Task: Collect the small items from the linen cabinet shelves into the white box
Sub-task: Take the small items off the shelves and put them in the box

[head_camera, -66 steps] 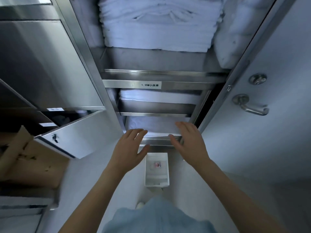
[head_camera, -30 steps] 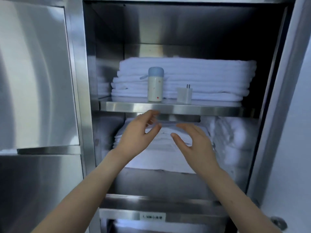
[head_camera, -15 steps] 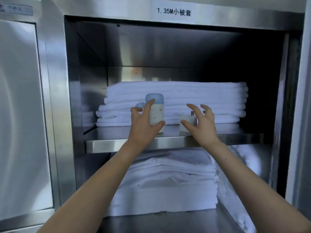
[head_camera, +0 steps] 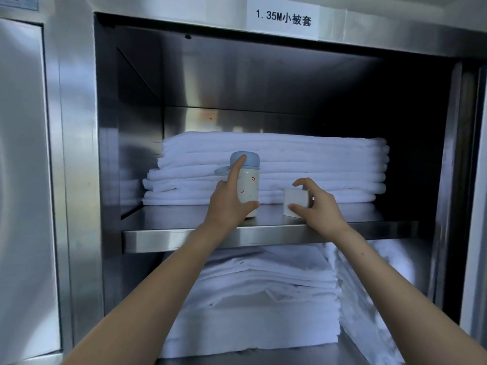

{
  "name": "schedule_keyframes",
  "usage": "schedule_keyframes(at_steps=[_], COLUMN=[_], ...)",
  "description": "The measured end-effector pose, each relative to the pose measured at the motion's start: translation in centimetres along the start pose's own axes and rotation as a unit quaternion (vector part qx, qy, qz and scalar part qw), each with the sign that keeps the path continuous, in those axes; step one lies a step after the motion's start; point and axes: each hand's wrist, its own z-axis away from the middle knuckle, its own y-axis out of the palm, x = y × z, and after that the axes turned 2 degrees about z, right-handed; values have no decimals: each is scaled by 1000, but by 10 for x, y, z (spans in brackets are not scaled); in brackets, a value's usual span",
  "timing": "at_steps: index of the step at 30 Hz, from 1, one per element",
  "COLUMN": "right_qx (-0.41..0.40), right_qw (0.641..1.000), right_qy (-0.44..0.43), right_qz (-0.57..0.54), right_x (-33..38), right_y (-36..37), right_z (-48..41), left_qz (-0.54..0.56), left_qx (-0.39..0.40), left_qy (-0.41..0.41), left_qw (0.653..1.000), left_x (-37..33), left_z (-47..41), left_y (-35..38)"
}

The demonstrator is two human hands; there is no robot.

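Cabinet: a stainless-steel linen cabinet [head_camera: 79, 180] fills the frame, its open compartment in the centre, a closed steel panel at the left edge and a steel upright at the right edge.
Label: a white paper label [head_camera: 283, 18] at the top centre of the frame reads "1.35M" followed by Chinese characters.
Upper shelf: a steel shelf [head_camera: 184, 239] crosses the middle of the frame; its front lip is bright, and the interior behind and above it is dark and reflective.
Upper linen: a stack of folded white linen [head_camera: 316, 167] lies at the back of this shelf, spanning most of its width.
Lower linen: a second pile of folded white linen [head_camera: 250, 299] sits under the shelf in the lower centre, with more white cloth bunched at its right.
Bottle: a small white bottle with a pale blue cap [head_camera: 249, 185] stands upright on the shelf, just in front of the upper stack, centre of frame.
Left hand: the left hand [head_camera: 229, 204] wraps the bottle's lower body, thumb across the base, index finger stretched up to touch the cap.
Charger block: a small white plug-like block [head_camera: 295, 198] stands on the shelf just right of the bottle, apart from it.
Right hand: the right hand [head_camera: 319, 206] is half-closed about the block, thumb on its front lower face, fingers curled over its top and far side.
Forearms: both bare forearms rise from the bottom corners of the frame.
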Motion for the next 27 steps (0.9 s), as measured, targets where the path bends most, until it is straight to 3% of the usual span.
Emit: schedule_keyframes(at_steps=[8, 16, 21, 27], right_qx=[-67, -64, -39, 62], right_qw=[994, 982, 973, 963], right_qy=[-25, -2, 23, 82], right_qz=[-81, -175, -225, -247], right_x=[17, 40, 31, 9], right_y=[-15, -69, -100, -117], right_z=[26, 103, 166, 273], left_qz=[66, 182, 227, 228], left_qx=[-58, -83, -54, -30], left_qy=[-10, -32, -69, -155], left_qw=[996, 979, 970, 961], left_x=[-19, -77, -103, -116], left_z=[22, 89, 158, 269], left_y=[-7, -7, 7, 35])
